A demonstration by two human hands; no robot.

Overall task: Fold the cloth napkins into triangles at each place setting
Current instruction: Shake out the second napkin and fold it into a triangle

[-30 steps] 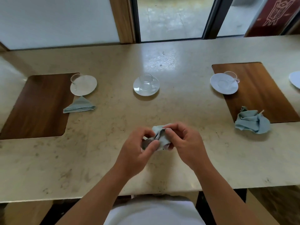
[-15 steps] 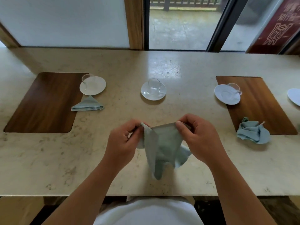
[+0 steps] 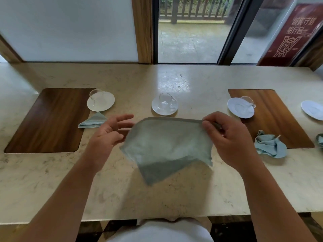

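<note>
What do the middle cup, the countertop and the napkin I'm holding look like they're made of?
Middle cup: clear glass; the saucer shows through it. Countertop: polished stone, likely marble or a look-alike, with beige veining and window glare. Napkin: soft matte woven cloth, maybe cotton or linen; it hangs limp.

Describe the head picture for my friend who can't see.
A person's right hand pinches an unfolded blue napkin over a table; the left hand is open beside it. A folded napkin lies left, a crumpled napkin right.
</note>
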